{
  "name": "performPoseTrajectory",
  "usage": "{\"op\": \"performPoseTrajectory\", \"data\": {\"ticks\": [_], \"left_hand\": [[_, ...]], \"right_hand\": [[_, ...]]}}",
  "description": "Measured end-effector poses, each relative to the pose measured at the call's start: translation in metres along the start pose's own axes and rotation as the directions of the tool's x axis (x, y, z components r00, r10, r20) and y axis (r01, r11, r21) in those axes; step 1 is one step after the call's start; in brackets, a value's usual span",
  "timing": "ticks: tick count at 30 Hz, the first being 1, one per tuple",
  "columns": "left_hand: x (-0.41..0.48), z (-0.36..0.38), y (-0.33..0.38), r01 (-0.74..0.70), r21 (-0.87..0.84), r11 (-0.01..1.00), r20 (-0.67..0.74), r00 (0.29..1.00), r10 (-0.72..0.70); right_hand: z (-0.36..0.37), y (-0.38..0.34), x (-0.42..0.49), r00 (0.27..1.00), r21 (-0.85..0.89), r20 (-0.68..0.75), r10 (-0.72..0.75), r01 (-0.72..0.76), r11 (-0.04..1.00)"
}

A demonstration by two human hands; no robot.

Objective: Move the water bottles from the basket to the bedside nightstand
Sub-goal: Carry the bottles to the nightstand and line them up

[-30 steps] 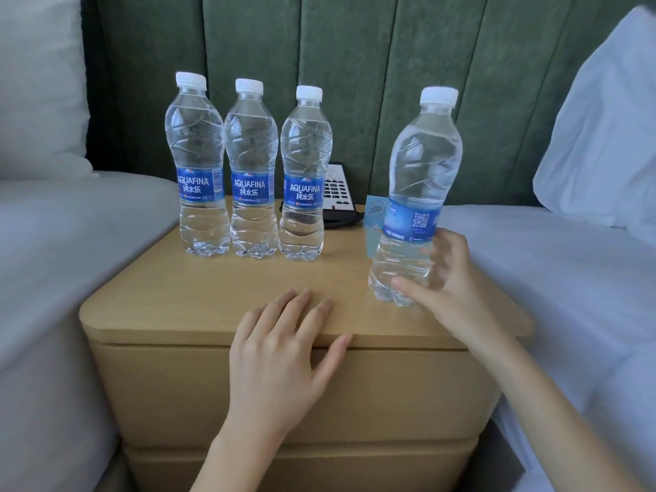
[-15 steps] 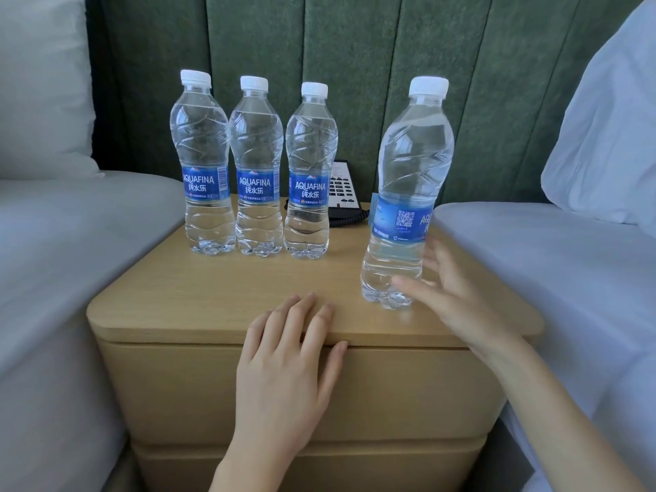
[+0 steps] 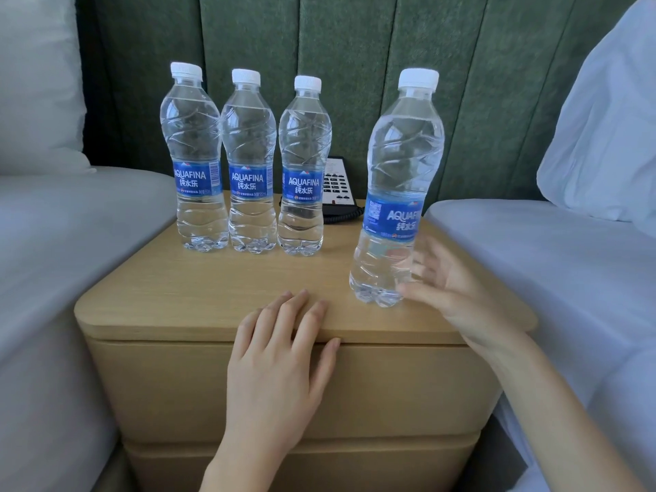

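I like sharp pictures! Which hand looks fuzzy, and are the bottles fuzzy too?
Head view: the right hand is smeared by motion blur beside the near bottle; the left hand, resting on the nightstand, and the three back bottles are sharp.

This is a bedroom, most likely a hotel room with twin beds. A light wooden nightstand (image 3: 213, 300) with two drawer fronts stands between a left bed (image 3: 71, 221) and a right bed (image 3: 532, 250), both made up in plain white linen. A white pillow (image 3: 35, 83) leans at the head of the left bed and another pillow (image 3: 610, 129) at the head of the right. Behind them runs a green padded wall panel (image 3: 355, 47) with vertical seams. A black corded telephone (image 3: 335, 186) sits at the back of the nightstand, and identical capped water bottles (image 3: 250, 161) with blue labels stand on it.
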State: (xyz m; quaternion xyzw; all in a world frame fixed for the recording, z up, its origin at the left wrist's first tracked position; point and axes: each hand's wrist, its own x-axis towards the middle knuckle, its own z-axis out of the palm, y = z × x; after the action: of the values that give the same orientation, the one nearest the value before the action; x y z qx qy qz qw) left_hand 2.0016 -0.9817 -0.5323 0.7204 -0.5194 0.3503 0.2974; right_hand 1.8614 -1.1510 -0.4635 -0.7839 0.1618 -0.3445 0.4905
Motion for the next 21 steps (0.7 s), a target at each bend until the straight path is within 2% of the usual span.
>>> {"op": "performPoseTrajectory", "data": {"ticks": [4, 8, 10, 15, 18, 21], "left_hand": [[-0.0002, 0.0001, 0.0001, -0.001, 0.006, 1.000, -0.002, 1.000, 0.001], [0.0001, 0.0000, 0.0005, 0.006, -0.001, 1.000, 0.003, 1.000, -0.006], [-0.0001, 0.0001, 0.0006, 0.005, -0.002, 1.000, 0.004, 1.000, -0.005], [-0.0001, 0.0000, 0.0002, 0.006, -0.001, 1.000, -0.002, 1.000, -0.006], [0.0001, 0.0000, 0.0006, 0.001, -0.002, 1.000, 0.001, 1.000, -0.001], [0.0001, 0.0000, -0.0001, 0.005, -0.001, 1.000, 0.002, 1.000, -0.005]], "right_hand": [[0.0074, 0.0013, 0.0006, 0.997, -0.115, -0.072, -0.038, 0.030, 0.993], [0.0036, 0.0017, -0.0006, 0.994, -0.063, 0.081, -0.067, 0.072, 0.995], [0.0009, 0.0025, -0.0003, 0.997, -0.022, 0.060, -0.049, 0.051, 0.998], [0.0075, 0.0045, 0.0027, 0.998, -0.162, -0.026, -0.058, 0.053, 0.985], [0.0051, 0.0035, 0.0010, 0.994, -0.078, 0.072, -0.084, 0.089, 0.993], [0.0028, 0.0041, 0.0005, 0.996, 0.002, 0.058, -0.068, 0.068, 0.998]]}}
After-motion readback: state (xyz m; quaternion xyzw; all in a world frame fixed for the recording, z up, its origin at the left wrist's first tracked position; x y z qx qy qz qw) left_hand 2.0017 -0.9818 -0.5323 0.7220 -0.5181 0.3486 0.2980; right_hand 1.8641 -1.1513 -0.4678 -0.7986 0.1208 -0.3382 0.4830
